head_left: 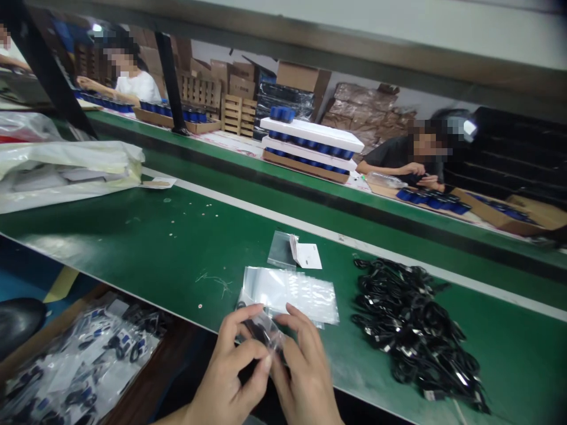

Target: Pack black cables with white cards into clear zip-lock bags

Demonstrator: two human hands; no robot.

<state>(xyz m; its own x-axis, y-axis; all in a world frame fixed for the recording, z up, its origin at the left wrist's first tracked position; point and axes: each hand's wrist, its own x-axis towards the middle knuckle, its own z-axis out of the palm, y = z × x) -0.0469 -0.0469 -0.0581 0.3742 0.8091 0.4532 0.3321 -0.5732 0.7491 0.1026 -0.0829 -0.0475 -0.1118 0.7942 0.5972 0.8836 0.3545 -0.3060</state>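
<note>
Between my hands, over the front edge of the green table, is a small clear plastic bag (264, 328) with something dark inside, likely part of a black cable. My left hand (237, 369) pinches the bag from the left, thumb and fingers closed on it. On the other side my right hand (305, 369) grips it too, slightly blurred. Just beyond my fingers lies a fanned stack of clear plastic bags (292, 292). Behind that stack rests a folded white leaflet (309, 255), partly over another clear bag (280, 248). A heap of black cables (410, 319) lies to the right.
A carton (84, 360) of filled clear bags stands below the table at left. A large plastic-wrapped bundle (66, 174) sits at the table's far left. Across the green table (186, 236), co-workers sit among blue cylindrical items (434, 200) and stacked white trays (312, 136).
</note>
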